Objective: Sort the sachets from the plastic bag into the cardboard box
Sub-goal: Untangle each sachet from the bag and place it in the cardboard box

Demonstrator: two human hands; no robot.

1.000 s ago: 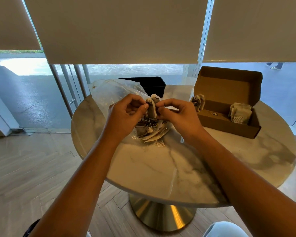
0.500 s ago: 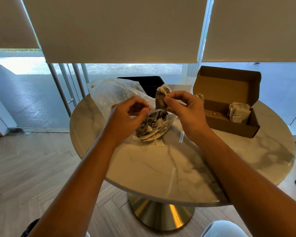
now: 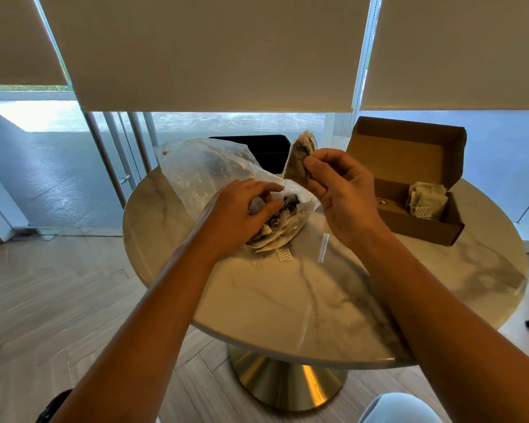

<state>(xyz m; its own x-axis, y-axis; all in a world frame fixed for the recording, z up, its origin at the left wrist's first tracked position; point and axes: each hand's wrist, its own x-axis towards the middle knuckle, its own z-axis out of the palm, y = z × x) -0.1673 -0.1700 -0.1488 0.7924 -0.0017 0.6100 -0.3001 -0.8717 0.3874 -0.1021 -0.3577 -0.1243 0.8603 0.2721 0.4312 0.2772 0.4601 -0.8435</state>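
Sorting barely begun: most sachets not yet out of the bag.

A small stack (image 3: 425, 203) lies in the cardboard box (image 3: 422, 230); left of it, the right hand (image 3: 336, 190) pinches one sachet (image 3: 300, 160) aloft, while the left hand (image 3: 242, 212) grips the heap inside the plastic bag (image 3: 196, 172) on the table (image 3: 287, 300).
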